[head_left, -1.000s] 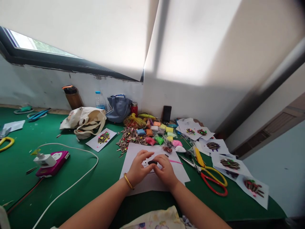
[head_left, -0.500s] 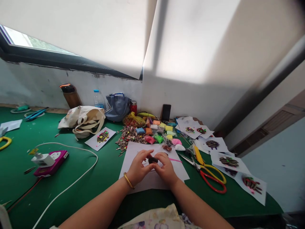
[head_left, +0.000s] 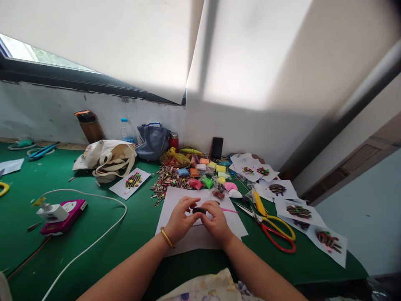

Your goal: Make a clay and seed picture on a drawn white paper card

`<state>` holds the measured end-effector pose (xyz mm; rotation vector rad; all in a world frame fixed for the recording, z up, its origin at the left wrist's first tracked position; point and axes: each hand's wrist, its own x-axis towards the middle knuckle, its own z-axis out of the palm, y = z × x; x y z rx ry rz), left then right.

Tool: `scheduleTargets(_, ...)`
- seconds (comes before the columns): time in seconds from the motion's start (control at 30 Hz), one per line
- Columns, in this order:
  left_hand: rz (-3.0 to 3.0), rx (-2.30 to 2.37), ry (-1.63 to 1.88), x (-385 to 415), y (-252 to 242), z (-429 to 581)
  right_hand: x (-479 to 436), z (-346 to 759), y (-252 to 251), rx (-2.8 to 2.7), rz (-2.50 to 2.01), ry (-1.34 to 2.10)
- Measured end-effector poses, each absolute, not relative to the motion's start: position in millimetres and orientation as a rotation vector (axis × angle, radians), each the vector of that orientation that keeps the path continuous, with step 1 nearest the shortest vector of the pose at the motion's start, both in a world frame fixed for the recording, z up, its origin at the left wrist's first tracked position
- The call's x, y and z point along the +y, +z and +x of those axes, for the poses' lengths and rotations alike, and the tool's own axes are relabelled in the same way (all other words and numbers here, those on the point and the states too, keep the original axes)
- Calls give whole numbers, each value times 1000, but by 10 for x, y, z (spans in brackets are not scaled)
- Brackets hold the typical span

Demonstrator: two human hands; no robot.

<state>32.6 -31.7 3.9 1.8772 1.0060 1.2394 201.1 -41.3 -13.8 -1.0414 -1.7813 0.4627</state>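
A small dark lump, which looks like black modelling clay (head_left: pixel 199 210), is pinched between both hands over white paper (head_left: pixel 175 242). My left hand (head_left: pixel 183 217), with a gold bangle (head_left: pixel 167 237) at the wrist, has thumb and fingertips closed on its left end. From the other side my right hand (head_left: pixel 216 221) grips it with thumb and curled fingers. Part of the lump is hidden by the fingers. A thin pink strip (head_left: pixel 229 210) lies on the paper beside my right hand, and a brown clay lump (head_left: pixel 218 195) sits at the paper's top edge.
Striped seeds (head_left: pixel 169 179) and coloured clay packets (head_left: pixel 206 181) lie beyond the paper. Red-and-yellow scissors (head_left: pixel 277 236) and several seed pictures (head_left: pixel 300 212) are on the right. On the left are a seed card (head_left: pixel 130 184), a purple power strip (head_left: pixel 64 221) and a white cable (head_left: pixel 103 232).
The dark lump now shows a longer, flatter outline between my fingers. Both hands stay in nearly the same place; the whole view has shifted slightly.
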Motion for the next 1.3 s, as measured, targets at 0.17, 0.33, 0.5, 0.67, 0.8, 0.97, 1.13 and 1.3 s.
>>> scheduleTargets(0.17, 1798, 1009, 1251, -278, 0, 326, -417, 1992, -122, -1787, -1042, 480)
scheduleTargets(0.33, 1687, 964, 1239, -274, -41, 338, -396, 2020, -107, -1783, -1024, 524)
scheduleTargets(0.5, 1842, 990, 1200, -275, 5, 322, -408, 2001, -128, -1795, -1061, 460)
scheduleTargets(0.67, 1682, 1006, 1260, -238, -30, 321, -413, 1997, -122, -1813, -1067, 461)
scheduleTargets(0.8, 1583, 948, 1219, -235, -48, 336, -400, 2023, -113, -1829, -1049, 466)
scheduleTargets(0.97, 1779, 971, 1174, -258, 9, 325, -423, 2007, -99, -1825, -1066, 434)
scheduleTargets(1.13, 1745, 1041, 1209, -236, 0, 309, -426, 1988, -88, -1806, -1080, 445)
scheduleTargets(1.3, 1763, 956, 1121, -252, 47, 307, -414, 1997, -111, -1809, -1071, 444)
